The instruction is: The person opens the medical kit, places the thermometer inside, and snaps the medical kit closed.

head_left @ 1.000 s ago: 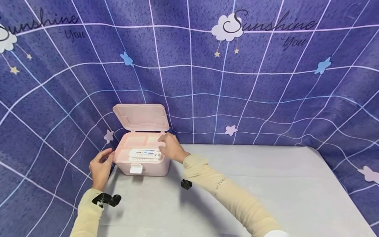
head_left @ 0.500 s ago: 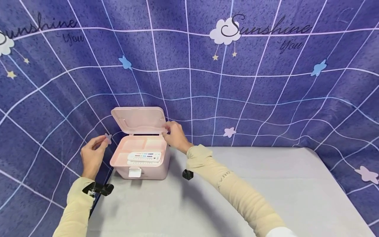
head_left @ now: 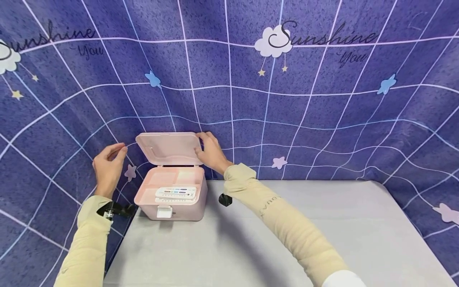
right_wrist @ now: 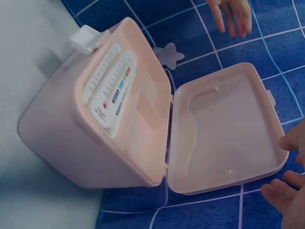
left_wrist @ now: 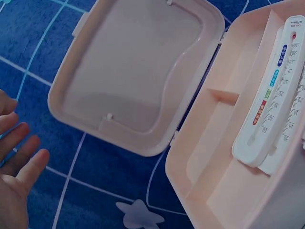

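Note:
A pink storage box stands at the back left of the table, its lid raised and tilted back. Two white thermometers with printed scales lie stacked in its front compartment. At the lid's upper right corner is my right hand, thumb over the lid's edge and fingers spread just outside it in the right wrist view. My left hand is raised left of the lid, apart from it, fingers extended and holding nothing. A white latch hangs on the box front.
A grey-white cloth covers the table. Behind and to the left hangs a blue patterned curtain, close to the lid. Black wrist-camera mounts, such as the left one, stick out from both sleeves.
Both hands have risen from beside the box body to the height of the lid; the right slid up along the lid's right side. Box and thermometers have stayed in place.

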Demonstrator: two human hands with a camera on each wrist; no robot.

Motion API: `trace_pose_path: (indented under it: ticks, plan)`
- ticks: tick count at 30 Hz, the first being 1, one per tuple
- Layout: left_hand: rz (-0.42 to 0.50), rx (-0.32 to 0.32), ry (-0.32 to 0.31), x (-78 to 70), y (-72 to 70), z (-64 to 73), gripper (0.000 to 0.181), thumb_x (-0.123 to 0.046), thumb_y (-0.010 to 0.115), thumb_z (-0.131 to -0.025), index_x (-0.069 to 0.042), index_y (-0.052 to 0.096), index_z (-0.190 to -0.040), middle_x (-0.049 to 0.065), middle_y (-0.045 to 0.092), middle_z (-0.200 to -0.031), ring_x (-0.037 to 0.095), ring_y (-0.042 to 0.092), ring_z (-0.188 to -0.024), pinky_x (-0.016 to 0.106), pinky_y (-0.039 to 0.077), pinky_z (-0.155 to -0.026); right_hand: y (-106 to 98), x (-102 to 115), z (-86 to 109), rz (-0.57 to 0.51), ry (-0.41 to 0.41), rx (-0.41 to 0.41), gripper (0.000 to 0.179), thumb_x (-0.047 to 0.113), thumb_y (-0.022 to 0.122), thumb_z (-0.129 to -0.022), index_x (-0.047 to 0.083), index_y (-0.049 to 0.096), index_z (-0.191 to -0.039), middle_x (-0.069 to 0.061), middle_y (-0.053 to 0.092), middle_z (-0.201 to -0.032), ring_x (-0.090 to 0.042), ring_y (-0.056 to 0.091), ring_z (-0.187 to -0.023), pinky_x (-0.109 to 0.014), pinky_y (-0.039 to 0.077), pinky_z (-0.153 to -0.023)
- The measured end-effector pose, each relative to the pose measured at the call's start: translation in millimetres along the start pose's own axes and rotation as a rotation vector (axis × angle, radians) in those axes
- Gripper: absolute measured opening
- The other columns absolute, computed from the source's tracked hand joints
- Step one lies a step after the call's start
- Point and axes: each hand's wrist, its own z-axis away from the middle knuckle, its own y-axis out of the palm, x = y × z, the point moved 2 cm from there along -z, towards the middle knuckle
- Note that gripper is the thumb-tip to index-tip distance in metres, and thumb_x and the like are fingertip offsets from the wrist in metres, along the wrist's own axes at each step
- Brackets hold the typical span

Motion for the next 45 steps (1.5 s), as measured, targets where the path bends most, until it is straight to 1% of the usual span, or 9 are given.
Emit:
trace_pose_path:
  ticks: [7,10,19,23,30,34,37,42,45]
  plan:
    - [-0.031,0.058,0.002,-0.4,15.5,1.7,0.032,-0.027,0.064,-0.09,-0.008,0.067,-0.116,0.01,0.067,-0.111,-0.008,0.056,-0.088,0.01,0.041,-0.072,6,6,-7.4,0.126,-0.055,0.126,0.054,0.014,0.06,-0.09,-0.001,0.042,-0.139,-0.013,0.043,-0.141,-0.025,0.041,-0.129,-0.028,0.031,-0.109]
    - [-0.061,0.074,-0.021,1.5,18.0,4.2,0.033,-0.029,0.063,-0.091,-0.011,0.066,-0.119,0.01,0.066,-0.112,-0.006,0.056,-0.089,0.011,0.04,-0.072,9,8,-7.5,0.181,-0.072,0.163,0.054,0.015,0.06,-0.091,-0.002,0.041,-0.139,-0.013,0.039,-0.145,-0.026,0.039,-0.131,-0.028,0.028,-0.111]
    - [-0.057,0.076,-0.056,-2.9,21.5,5.2,0.036,-0.031,0.064,-0.09,-0.014,0.065,-0.121,0.011,0.066,-0.114,0.004,0.06,-0.1,0.017,0.038,-0.088,7,10,-0.5,0.226,-0.129,0.117,0.048,0.012,0.057,-0.091,-0.003,0.046,-0.135,-0.011,0.046,-0.139,-0.026,0.044,-0.126,-0.029,0.032,-0.109]
    - [-0.067,0.071,-0.056,-6.1,19.5,8.0,0.036,-0.029,0.064,-0.09,-0.015,0.064,-0.123,0.011,0.066,-0.114,0.011,0.059,-0.103,0.018,0.04,-0.084,8,14,7.1,0.207,-0.145,0.098,0.043,0.01,0.058,-0.09,-0.002,0.052,-0.131,-0.01,0.05,-0.133,-0.024,0.047,-0.122,-0.028,0.035,-0.106]
    - [-0.107,0.068,0.064,-4.6,16.1,17.9,0.037,-0.023,0.066,-0.089,-0.011,0.063,-0.124,0.015,0.065,-0.114,0.02,0.062,-0.1,0.012,0.041,-0.081,10,18,23.6,0.146,-0.187,0.039,0.036,0.007,0.06,-0.086,-0.002,0.06,-0.121,-0.009,0.054,-0.123,-0.022,0.051,-0.113,-0.026,0.041,-0.098]
    - [-0.114,0.052,0.081,-3.7,12.9,24.9,0.035,-0.022,0.065,-0.089,-0.009,0.065,-0.122,0.01,0.062,-0.117,0.024,0.059,-0.103,0.013,0.047,-0.081,13,18,31.5,0.116,-0.205,0.003,0.032,0.007,0.062,-0.084,-0.001,0.063,-0.115,-0.007,0.056,-0.118,-0.021,0.053,-0.109,-0.025,0.043,-0.096]
    - [-0.099,0.039,0.078,-2.9,11.3,27.9,0.032,-0.023,0.066,-0.089,-0.007,0.067,-0.117,0.011,0.061,-0.114,0.018,0.057,-0.102,0.017,0.047,-0.086,15,19,36.9,0.089,-0.199,-0.024,0.029,0.006,0.064,-0.083,0.0,0.063,-0.112,-0.008,0.056,-0.113,-0.02,0.054,-0.104,-0.024,0.044,-0.093]
    - [-0.116,0.001,0.112,-3.6,9.5,29.4,0.028,-0.02,0.074,-0.083,-0.005,0.072,-0.105,0.012,0.063,-0.102,0.005,0.055,-0.087,0.015,0.046,-0.079,22,20,44.9,-0.001,-0.116,-0.048,0.032,0.003,0.065,-0.081,-0.002,0.062,-0.113,-0.01,0.055,-0.111,-0.019,0.055,-0.099,-0.02,0.046,-0.088]
    - [-0.072,0.001,0.117,-1.9,9.1,28.1,0.027,-0.017,0.077,-0.079,-0.003,0.073,-0.102,0.012,0.063,-0.1,0.003,0.056,-0.084,0.013,0.046,-0.079,25,20,47.4,-0.046,-0.067,-0.081,0.035,0.002,0.067,-0.081,-0.003,0.062,-0.115,-0.011,0.055,-0.109,-0.018,0.055,-0.097,-0.018,0.046,-0.085]
